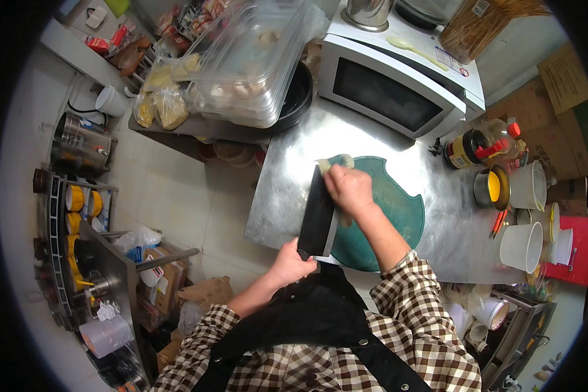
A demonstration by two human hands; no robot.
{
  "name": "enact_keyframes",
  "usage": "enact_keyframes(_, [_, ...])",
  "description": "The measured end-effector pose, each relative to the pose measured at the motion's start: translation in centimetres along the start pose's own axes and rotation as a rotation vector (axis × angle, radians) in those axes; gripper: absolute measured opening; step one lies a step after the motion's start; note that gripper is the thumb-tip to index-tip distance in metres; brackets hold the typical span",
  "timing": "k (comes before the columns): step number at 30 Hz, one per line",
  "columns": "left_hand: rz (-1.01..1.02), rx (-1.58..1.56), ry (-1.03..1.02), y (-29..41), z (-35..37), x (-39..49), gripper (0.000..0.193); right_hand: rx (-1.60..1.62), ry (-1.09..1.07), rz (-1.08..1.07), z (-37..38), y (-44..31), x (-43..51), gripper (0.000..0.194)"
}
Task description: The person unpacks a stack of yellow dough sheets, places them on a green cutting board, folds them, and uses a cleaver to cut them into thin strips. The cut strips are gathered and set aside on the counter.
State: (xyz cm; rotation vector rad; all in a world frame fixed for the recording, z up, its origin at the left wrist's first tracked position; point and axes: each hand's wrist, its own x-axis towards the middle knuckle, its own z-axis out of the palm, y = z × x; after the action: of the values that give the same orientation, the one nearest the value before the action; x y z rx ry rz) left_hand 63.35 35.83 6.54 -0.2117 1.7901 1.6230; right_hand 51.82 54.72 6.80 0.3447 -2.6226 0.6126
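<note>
A long, narrow black rectangular box or tray [317, 215] lies between my hands, at the left of a green cutting board [392, 210]. My left hand [294, 264] grips its near end, thumb on top. Bunched in the fist of my right hand [350, 188] is a pale cloth [340, 160] with a greenish patch, at the far end of the black piece. Whether the cloth touches it is hidden by the fingers. The board is mostly round, with a scalloped right edge, and rests on a steel table [284, 186].
A white microwave [392, 88] stands at the back. Stacked clear plastic trays [245, 73] sit at back left beside bagged yellow food [169, 110]. Bottles [470, 147], a metal bowl [505, 182] and white tubs [519, 247] line the right side. A shelf unit [112, 274] stands on the left.
</note>
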Motion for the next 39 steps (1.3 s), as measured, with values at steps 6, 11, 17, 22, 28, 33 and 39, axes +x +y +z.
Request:
enact_keyframes(6, [0.006,-0.008,0.017,0.7,-0.5,0.4,0.020,0.311,-0.180,-0.481,-1.9,-4.3,-4.6,0.018])
enact_keyframes(11, [-0.024,-0.063,0.012,0.8,-0.3,0.1,0.024,0.094,0.014,0.083,0.0,-0.2,-0.4,0.022])
enact_keyframes(17, [0.000,-0.281,0.127,0.6,-1.7,0.9,0.019,0.412,-0.388,-0.391,-1.5,-2.2,-9.4,0.019])
enact_keyframes(22, [-0.205,-1.691,-0.809,-1.1,-3.7,1.1,0.020,0.691,-0.005,0.711,-3.0,-0.6,-9.1,0.016])
enact_keyframes(28, [-0.225,-1.582,-1.186,-3.3,-0.5,1.1,0.014,0.754,0.004,-0.113,-0.5,-7.0,-7.2,0.019])
enact_keyframes(33, [-0.313,-1.505,-1.185,-3.3,0.0,0.4,0.014,0.406,0.108,-0.068,2.7,-4.7,-2.9,0.025])
enact_keyframes(39, [-0.339,-1.448,-1.078,-3.7,-0.6,0.0,0.012,0.256,0.042,-0.074,1.7,-5.3,-3.3,0.022])
